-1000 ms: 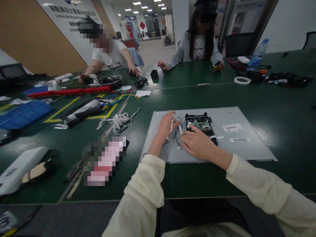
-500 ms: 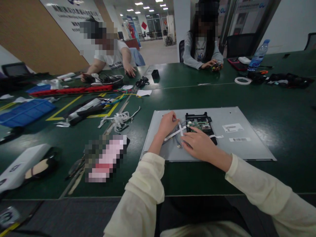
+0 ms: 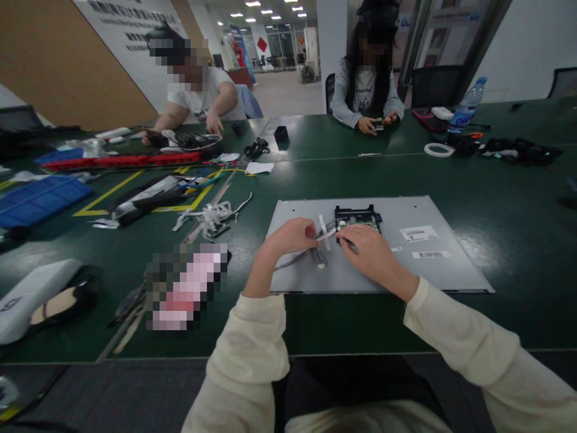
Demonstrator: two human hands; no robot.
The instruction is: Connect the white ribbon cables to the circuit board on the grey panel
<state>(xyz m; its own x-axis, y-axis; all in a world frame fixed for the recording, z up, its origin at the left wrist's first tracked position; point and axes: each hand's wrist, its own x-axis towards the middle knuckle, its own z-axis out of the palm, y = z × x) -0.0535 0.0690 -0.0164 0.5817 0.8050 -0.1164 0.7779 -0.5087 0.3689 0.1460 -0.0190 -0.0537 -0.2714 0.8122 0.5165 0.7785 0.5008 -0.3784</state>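
A flat grey metal panel lies before me, with a black-framed circuit board on its middle. A strip of white tape stretches between my hands. My left hand is closed, its fingertips pinching the strip's left end. At the other end, beside the board, my right hand is closed with thumb and fingers on the tape. Another white tape piece crosses behind the strip. Grey cables run under my left hand, and a loose connector hangs below the strip.
Tangled white strips lie left of the panel, near a blurred-out phone. Further left are a blue crate and a white device. A tape roll and bottle stand far right. Two people sit opposite.
My left hand has moved down and left, toward the panel's near edge. My right hand has shifted slightly up, covering more of the board. The tape strip now spans between both hands.
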